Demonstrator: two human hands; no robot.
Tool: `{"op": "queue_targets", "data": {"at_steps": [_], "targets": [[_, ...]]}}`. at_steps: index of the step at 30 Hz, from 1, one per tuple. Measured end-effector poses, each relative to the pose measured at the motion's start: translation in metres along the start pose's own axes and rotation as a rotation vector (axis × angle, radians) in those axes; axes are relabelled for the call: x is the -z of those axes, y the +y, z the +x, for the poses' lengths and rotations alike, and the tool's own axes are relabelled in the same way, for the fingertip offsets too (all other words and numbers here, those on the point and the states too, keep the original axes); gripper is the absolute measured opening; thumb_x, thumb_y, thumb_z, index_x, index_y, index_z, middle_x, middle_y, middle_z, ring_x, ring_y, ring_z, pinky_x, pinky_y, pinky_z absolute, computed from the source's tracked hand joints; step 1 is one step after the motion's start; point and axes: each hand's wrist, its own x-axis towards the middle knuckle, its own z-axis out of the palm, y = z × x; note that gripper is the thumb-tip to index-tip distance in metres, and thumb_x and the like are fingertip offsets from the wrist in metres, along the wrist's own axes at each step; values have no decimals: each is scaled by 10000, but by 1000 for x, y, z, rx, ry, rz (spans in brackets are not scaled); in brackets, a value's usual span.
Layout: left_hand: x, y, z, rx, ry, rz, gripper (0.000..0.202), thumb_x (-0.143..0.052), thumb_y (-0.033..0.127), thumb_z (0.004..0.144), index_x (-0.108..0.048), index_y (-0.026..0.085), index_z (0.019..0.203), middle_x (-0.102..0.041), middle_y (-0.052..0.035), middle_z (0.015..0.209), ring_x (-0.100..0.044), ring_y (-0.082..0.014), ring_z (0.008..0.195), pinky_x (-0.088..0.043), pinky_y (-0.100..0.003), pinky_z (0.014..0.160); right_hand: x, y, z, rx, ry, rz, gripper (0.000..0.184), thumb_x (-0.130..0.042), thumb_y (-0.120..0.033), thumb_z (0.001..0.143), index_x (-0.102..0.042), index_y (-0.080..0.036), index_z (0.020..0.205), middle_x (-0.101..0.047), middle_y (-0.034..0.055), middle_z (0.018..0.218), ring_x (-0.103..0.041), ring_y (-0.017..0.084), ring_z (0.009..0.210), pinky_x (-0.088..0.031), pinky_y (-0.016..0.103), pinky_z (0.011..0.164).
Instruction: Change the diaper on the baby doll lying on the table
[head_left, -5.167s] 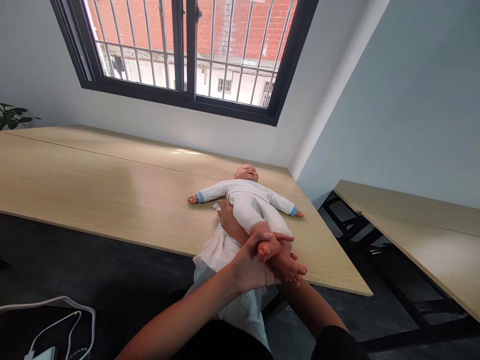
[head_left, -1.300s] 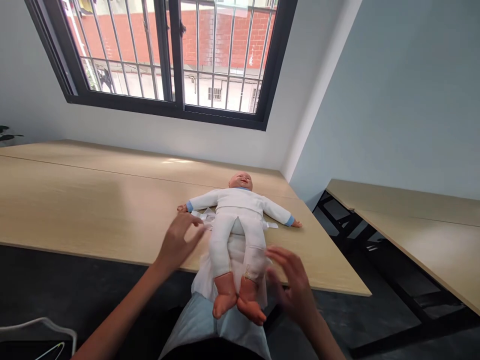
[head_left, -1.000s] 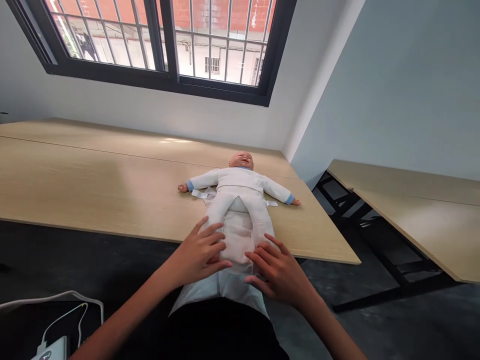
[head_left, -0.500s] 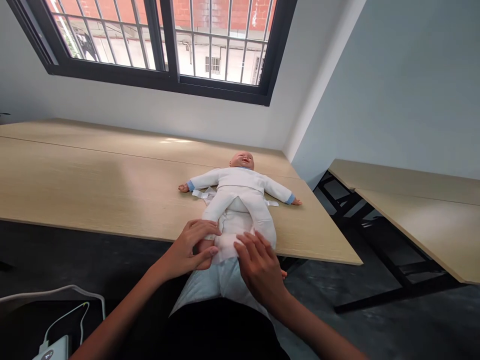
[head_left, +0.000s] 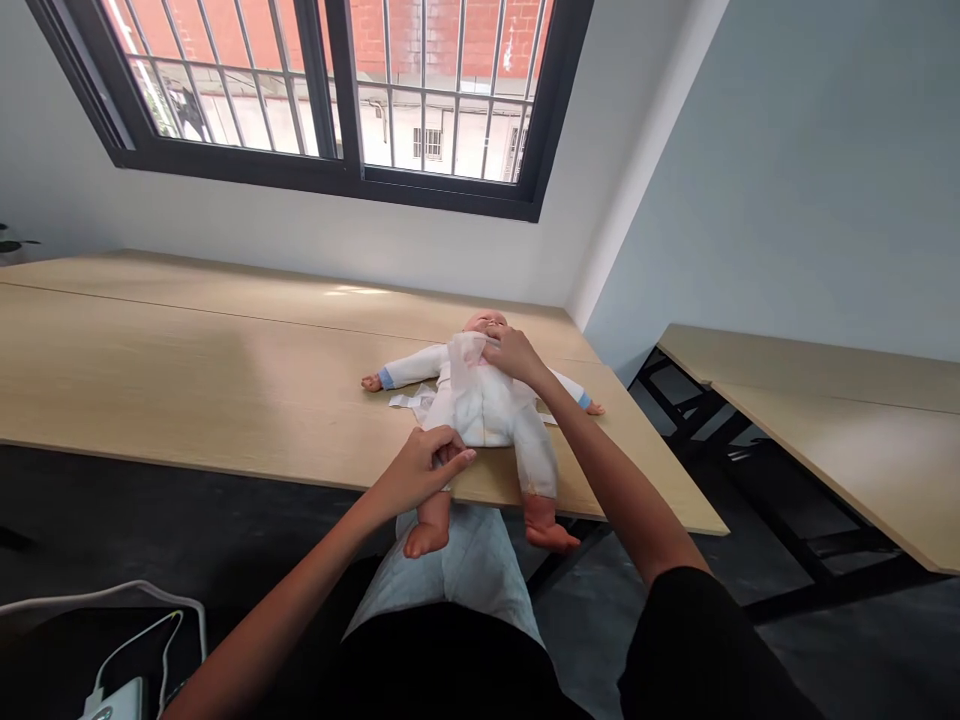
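A baby doll [head_left: 491, 410] in a white suit with blue cuffs lies on its back at the near edge of a long wooden table [head_left: 225, 370], its bare feet hanging over the edge. My right hand [head_left: 512, 352] reaches to the doll's chest and pinches the front flap of a white diaper [head_left: 466, 362], which is folded up over the belly. My left hand [head_left: 421, 468] is closed on the doll's left leg just above the foot. A diaper tab [head_left: 411, 399] sticks out beside the doll's arm.
A barred window [head_left: 330, 90] fills the wall behind the table. A second wooden table [head_left: 825, 410] stands to the right across a dark gap. A white charger and cables [head_left: 120, 690] lie at the lower left. A light cloth [head_left: 457, 570] covers my lap.
My right hand has moved from the doll's thighs up to its chest, drawing the diaper flap over the belly. My left hand slid down onto the left leg.
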Motion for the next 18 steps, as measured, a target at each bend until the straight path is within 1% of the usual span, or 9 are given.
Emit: {"op": "queue_targets", "data": {"at_steps": [3,4,6,8,10,12,13,15,18], "targets": [[-1,0,5,-10,-35,68,347,-538,438,928,-598,175,710,-548,17,609,-485,-131,594,-358,-257,590,-14,35,2,-84,-24,83,240,-587,-201,703,-451,-178,506,-389,-31,512,-384,130,568,-284,247,568],[-1,-1,5,-9,-39,99,336,-536,430,931,-607,177,721,-553,17,608,-491,-134,589,-359,-258,583,-18,46,-1,-99,-20,113,296,-577,-240,718,-398,-188,488,-320,-45,482,-333,114,530,-249,247,540],[0,0,7,-7,-27,184,309,-519,411,944,-622,184,761,-587,9,639,-526,-148,607,-382,-267,592,-25,63,-7,-108,4,173,341,-561,-329,748,-367,-199,500,-286,-56,480,-299,103,510,-217,249,514],[0,3,12,-55,5,293,269,-507,386,957,-640,188,834,-652,-22,756,-594,-181,715,-440,-295,671,-30,75,-11,-101,29,223,350,-572,-407,750,-402,-196,528,-342,-55,496,-332,103,520,-237,244,511],[-1,5,22,-181,10,403,230,-505,364,966,-661,195,971,-695,-70,990,-633,-234,967,-475,-361,858,-33,82,-12,-94,47,260,345,-609,-456,727,-466,-184,571,-429,-47,526,-390,110,538,-286,239,523],[-2,4,38,-301,-33,503,282,-512,366,969,-640,207,1163,-641,-106,1259,-527,-281,1267,-381,-458,1082,-36,85,-10,-95,71,283,337,-649,-481,702,-533,-170,642,-507,-33,573,-446,122,559,-337,239,540],[-2,2,47,-323,-66,544,345,-514,377,971,-603,210,1259,-586,-116,1365,-446,-294,1366,-308,-498,1149,-38,86,-9,-100,89,288,342,-667,-489,693,-559,-165,686,-535,-26,598,-469,129,570,-360,242,548],[-2,-6,67,-268,-128,602,474,-501,412,977,-501,218,1409,-462,-129,1508,-324,-312,1461,-227,-545,1192,-39,88,-9,-114,146,282,358,-694,-493,687,-586,-161,767,-578,-6,653,-514,147,602,-410,253,573],[3,-21,93,-86,-207,610,533,-424,496,1000,-411,299,1494,-338,-105,1596,-266,-340,1489,-294,-576,1146,-31,93,-14,-129,277,222,278,-663,-414,739,-583,-163,830,-625,50,783,-565,175,700,-479,295,681]]}}
